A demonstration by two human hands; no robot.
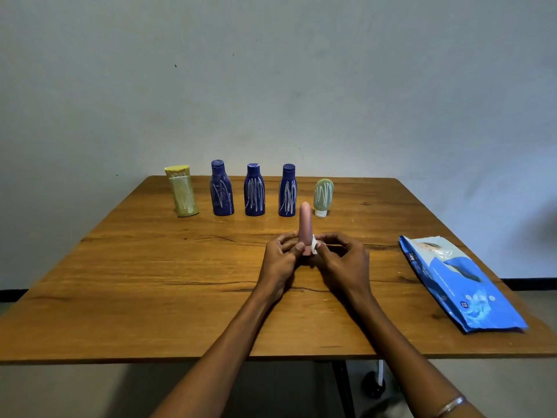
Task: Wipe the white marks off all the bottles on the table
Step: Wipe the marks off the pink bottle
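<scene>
Your left hand (281,254) grips the pink tube (304,224) upright over mid-table (150,267); your right hand (340,256) pinches a white wipe (314,245) against its base. Five marked bottles (254,191) line the far edge; a blue pack (461,285) lies right.

Plain indoor room, bare pale wall (301,70), wooden table (150,282), dark skirting, kind of place unclear

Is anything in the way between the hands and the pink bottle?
No. The left hand grips the pink bottle low down, and the right hand pinches a white wipe against its side.
</scene>
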